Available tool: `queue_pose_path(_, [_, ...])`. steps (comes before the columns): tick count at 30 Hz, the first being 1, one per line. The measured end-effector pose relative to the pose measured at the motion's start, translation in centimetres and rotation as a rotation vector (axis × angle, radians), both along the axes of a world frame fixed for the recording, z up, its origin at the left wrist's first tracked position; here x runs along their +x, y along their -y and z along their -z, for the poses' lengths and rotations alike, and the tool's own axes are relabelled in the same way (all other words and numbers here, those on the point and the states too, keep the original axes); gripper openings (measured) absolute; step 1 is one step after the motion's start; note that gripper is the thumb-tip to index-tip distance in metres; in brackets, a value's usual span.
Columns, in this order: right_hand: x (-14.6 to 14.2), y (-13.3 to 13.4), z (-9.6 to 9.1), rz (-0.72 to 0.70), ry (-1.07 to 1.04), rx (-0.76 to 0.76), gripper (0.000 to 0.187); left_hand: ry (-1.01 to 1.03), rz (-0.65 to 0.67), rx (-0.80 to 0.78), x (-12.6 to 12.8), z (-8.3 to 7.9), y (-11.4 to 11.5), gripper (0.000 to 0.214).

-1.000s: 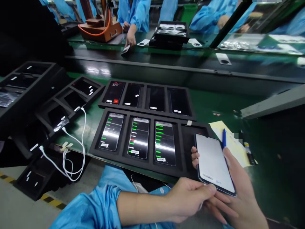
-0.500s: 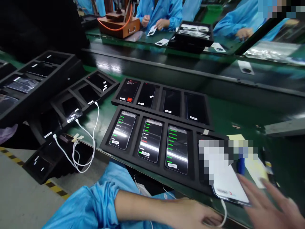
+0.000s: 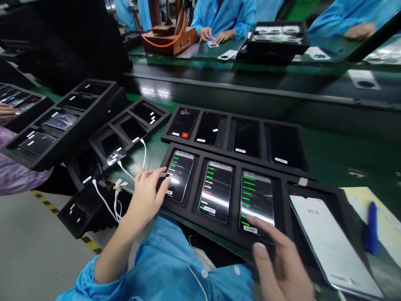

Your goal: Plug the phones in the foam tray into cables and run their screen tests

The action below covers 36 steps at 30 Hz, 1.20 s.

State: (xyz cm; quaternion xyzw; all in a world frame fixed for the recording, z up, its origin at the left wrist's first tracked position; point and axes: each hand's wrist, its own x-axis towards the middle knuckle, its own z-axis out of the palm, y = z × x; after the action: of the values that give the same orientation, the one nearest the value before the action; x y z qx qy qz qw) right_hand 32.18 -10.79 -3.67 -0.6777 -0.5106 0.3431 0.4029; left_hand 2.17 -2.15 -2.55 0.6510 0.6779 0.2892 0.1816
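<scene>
Right hand (image 3: 286, 265): spread over third phone (image 3: 257, 192); touching, I can't tell.
White-screen phone (image 3: 335, 246): tray's (image 3: 194, 184) right end.
Left hand (image 3: 147, 194): spread.
Left phone (image 3: 182, 173): left end; I'm likely steering taps; next needs a light touch.

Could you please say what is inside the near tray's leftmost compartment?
A smartphone showing green text; the left hand covers part of its left edge. Its underside is hidden.

green bench (image 3: 332, 152), black trays (image 3: 237, 190), yellow paper (image 3: 359, 198)
</scene>
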Motion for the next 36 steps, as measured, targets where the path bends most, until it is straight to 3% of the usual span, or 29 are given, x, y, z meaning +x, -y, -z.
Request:
queue_pose_path(2, [-1.8, -0.5, 1.0, -0.147, -0.003, 0.024, 0.046, -0.058, 0.015, -0.011, 0.9, 0.5, -0.2, 0.04])
queue_pose_path(5, [-2.1, -0.6, 2.6, -0.278, 0.03, 0.048, 0.046, -0.11, 0.006, -0.022, 2.7, 0.7, -0.5, 0.056])
queue_pose_path(11, [-1.9, 0.2, 3.0, -0.165, 0.022, 0.012, 0.045, -0.085, -0.052, -0.034, 3.7, 0.5, -1.9, 0.049])
queue_pose_path(15, [-1.1, 0.6, 3.6, -0.175, 0.007, 0.032, 0.045, -0.06, -0.02, -0.04, 4.2, 0.8, -2.5, 0.055])
queue_pose_path(24, [0.5, 0.8, 4.0, -0.176, -0.171, 0.021, 0.043, 0.428, -0.153, -0.067, 3.6, 1.5, -3.6, 0.044])
queue_pose_path(30, [0.7, 0.9, 4.2, -0.17, -0.18, 0.002, 0.043, 0.707, -0.126, -0.06, 2.5, 0.7, -4.4, 0.06])
queue_pose_path(36, [0.7, 0.8, 4.3, -0.169, -0.207, -0.013, 0.043, 0.857, -0.103, -0.327, 1.9, 0.8, -5.0, 0.079])
